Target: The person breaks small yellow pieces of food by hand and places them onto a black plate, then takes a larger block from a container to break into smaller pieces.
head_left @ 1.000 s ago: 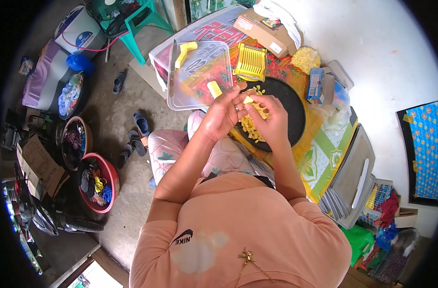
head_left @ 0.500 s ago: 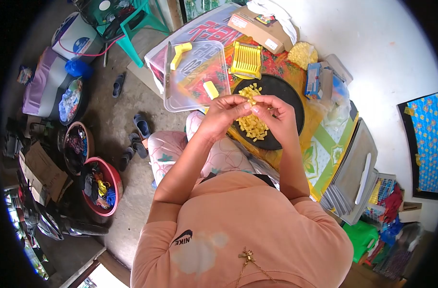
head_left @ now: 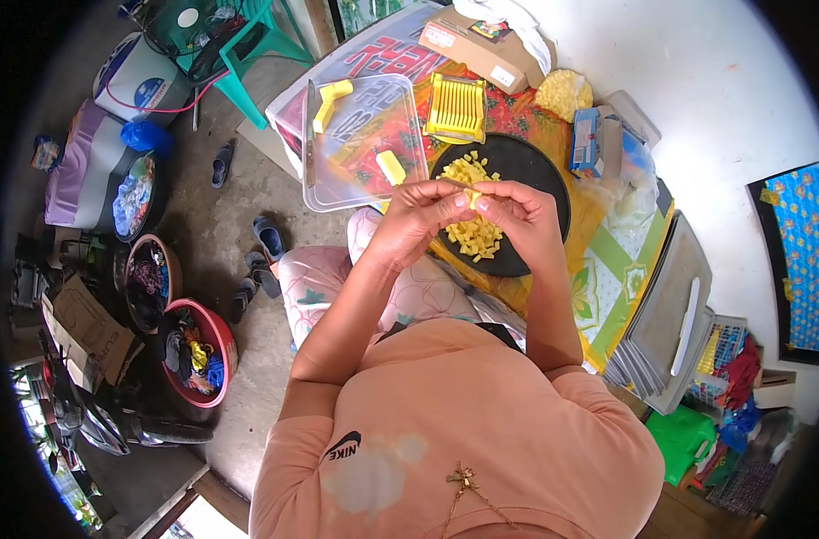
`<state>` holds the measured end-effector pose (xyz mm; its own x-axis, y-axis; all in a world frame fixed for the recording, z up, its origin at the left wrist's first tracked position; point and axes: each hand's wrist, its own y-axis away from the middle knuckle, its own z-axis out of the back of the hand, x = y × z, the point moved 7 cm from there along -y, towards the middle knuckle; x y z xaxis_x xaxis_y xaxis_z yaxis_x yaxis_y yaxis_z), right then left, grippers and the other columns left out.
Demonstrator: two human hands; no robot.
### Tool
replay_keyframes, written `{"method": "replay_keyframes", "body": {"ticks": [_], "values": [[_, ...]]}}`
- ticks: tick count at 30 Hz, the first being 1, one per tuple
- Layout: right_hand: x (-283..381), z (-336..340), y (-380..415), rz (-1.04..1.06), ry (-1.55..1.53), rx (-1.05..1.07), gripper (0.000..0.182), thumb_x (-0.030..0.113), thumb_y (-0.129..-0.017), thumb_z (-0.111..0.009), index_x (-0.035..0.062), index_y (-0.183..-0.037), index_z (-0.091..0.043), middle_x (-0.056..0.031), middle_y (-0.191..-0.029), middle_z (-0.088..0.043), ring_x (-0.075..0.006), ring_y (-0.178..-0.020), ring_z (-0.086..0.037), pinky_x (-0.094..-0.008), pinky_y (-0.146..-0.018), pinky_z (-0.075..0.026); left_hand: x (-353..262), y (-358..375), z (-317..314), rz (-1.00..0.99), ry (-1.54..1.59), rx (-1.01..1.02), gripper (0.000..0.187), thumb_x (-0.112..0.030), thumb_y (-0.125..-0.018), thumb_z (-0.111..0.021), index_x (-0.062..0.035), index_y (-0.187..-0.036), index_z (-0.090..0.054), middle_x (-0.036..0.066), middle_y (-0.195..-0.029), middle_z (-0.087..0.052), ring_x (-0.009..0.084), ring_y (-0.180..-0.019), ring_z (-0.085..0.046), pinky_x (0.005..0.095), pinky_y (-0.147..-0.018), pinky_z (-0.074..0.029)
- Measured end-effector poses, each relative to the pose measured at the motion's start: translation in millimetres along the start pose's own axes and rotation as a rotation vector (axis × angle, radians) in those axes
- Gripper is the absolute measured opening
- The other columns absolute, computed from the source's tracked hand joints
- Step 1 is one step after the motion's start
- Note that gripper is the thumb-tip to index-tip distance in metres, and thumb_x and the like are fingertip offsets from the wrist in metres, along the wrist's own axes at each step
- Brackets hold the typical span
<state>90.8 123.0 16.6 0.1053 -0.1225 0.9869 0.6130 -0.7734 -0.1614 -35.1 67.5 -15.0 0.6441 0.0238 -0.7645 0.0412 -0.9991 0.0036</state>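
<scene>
My left hand (head_left: pixel 418 217) and my right hand (head_left: pixel 526 216) meet over a round black tray (head_left: pixel 540 180). A small yellow piece (head_left: pixel 470 199) is pinched between the fingertips of both. Below them a heap of small yellow chunks (head_left: pixel 474 238) lies on the tray, partly covered by my fingers. Beyond the tray's far edge stands a yellow slicer (head_left: pixel 456 108) with parallel slots. To the left, a clear plastic lid or tray (head_left: pixel 351 193) carries a yellow block (head_left: pixel 390 167), more yellow blocks (head_left: pixel 333 103) and what looks like a knife (head_left: pixel 310 135) along its edge.
On the table are a cardboard box (head_left: pixel 481 49), a bag of yellow bits (head_left: pixel 564 94) and a blue box (head_left: pixel 587 144). Stacked grey panels (head_left: pixel 665 314) lean at the right. Tubs of clothes (head_left: pixel 222 337) and slippers (head_left: pixel 267 235) are on the floor at left.
My hands stay pinched together over the tray, and the yellow piece between the fingertips shows more clearly. The whole view has shifted slightly.
</scene>
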Motion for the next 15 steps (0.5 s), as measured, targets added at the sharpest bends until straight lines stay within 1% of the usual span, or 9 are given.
{"method": "replay_keyframes", "body": {"ticks": [3, 6, 9, 10, 12, 13, 15], "values": [[3, 0, -1, -0.019, -0.066, -0.007, 0.020, 0.008, -0.084, -0.065, -0.0018, -0.102, -0.065, -0.0039, -0.088, -0.067, -0.0049, -0.076, -0.059, -0.0200, -0.064, -0.046, 4, 1, 3, 0.054, 0.039, -0.042, 0.018, -0.013, -0.085, -0.066, 0.0003, -0.098, -0.066, 0.008, -0.092, -0.067, 0.0151, -0.082, -0.064, 0.0296, -0.077, -0.053], [-3, 11, -1, -0.072, -0.113, -0.064, 0.019, 0.009, -0.084, -0.066, -0.0006, -0.100, -0.064, -0.0017, -0.086, -0.065, -0.0041, -0.075, -0.058, -0.0202, -0.063, -0.046, 8, 2, 5, 0.125, 0.072, -0.102, 0.012, -0.008, -0.086, -0.064, 0.0004, -0.093, -0.066, 0.009, -0.094, -0.066, 0.0179, -0.088, -0.063, 0.0346, -0.081, -0.053], [-24, 36, -4, -0.167, -0.063, -0.176, 0.019, 0.010, -0.083, -0.067, 0.0001, -0.099, -0.064, -0.0002, -0.083, -0.064, -0.0037, -0.073, -0.057, -0.0202, -0.063, -0.045, 17, -2, 14, 0.099, -0.080, -0.161, 0.009, -0.008, -0.084, -0.066, -0.0011, -0.090, -0.066, 0.007, -0.092, -0.066, 0.0157, -0.084, -0.063, 0.0304, -0.077, -0.051], [-34, 46, -5, -0.202, -0.032, -0.219, 0.019, 0.010, -0.082, -0.067, 0.0003, -0.098, -0.064, 0.0001, -0.083, -0.063, -0.0037, -0.073, -0.056, -0.0201, -0.062, -0.044, 20, -6, 20, 0.055, -0.225, -0.165, 0.010, -0.010, -0.083, -0.067, -0.0020, -0.089, -0.066, 0.007, -0.091, -0.065, 0.0146, -0.084, -0.062, 0.0296, -0.076, -0.050], [-62, 67, -4, -0.254, 0.120, -0.239, 0.018, 0.009, -0.083, -0.066, 0.0001, -0.098, -0.065, 0.0009, -0.081, -0.063, -0.0041, -0.071, -0.056, -0.0199, -0.062, -0.043, 32, -16, 34, -0.045, -0.512, -0.171, 0.011, -0.012, -0.081, -0.070, -0.0037, -0.088, -0.066, 0.005, -0.088, -0.065, 0.0124, -0.083, -0.061, 0.0279, -0.074, -0.048], [-78, 76, -2, -0.280, 0.195, -0.246, 0.018, 0.009, -0.083, -0.066, 0.0000, -0.098, -0.065, 0.0013, -0.080, -0.063, -0.0043, -0.070, -0.055, -0.0198, -0.062, -0.043, 37, -21, 40, -0.131, -0.652, -0.178, 0.013, -0.013, -0.079, -0.071, -0.0040, -0.088, -0.066, 0.006, -0.087, -0.064, 0.0157, -0.082, -0.060, 0.0298, -0.075, -0.048], [-106, 89, 2, -0.268, 0.354, -0.257, 0.020, 0.011, -0.082, -0.065, 0.0003, -0.098, -0.067, -0.0024, -0.076, -0.065, -0.0079, -0.067, -0.056, -0.0231, -0.063, -0.045, 46, -29, 46, -0.305, -0.929, -0.192, 0.018, -0.016, -0.075, -0.073, -0.0046, -0.087, -0.067, 0.009, -0.085, -0.063, 0.0224, -0.080, -0.059, 0.0337, -0.076, -0.046]]}}
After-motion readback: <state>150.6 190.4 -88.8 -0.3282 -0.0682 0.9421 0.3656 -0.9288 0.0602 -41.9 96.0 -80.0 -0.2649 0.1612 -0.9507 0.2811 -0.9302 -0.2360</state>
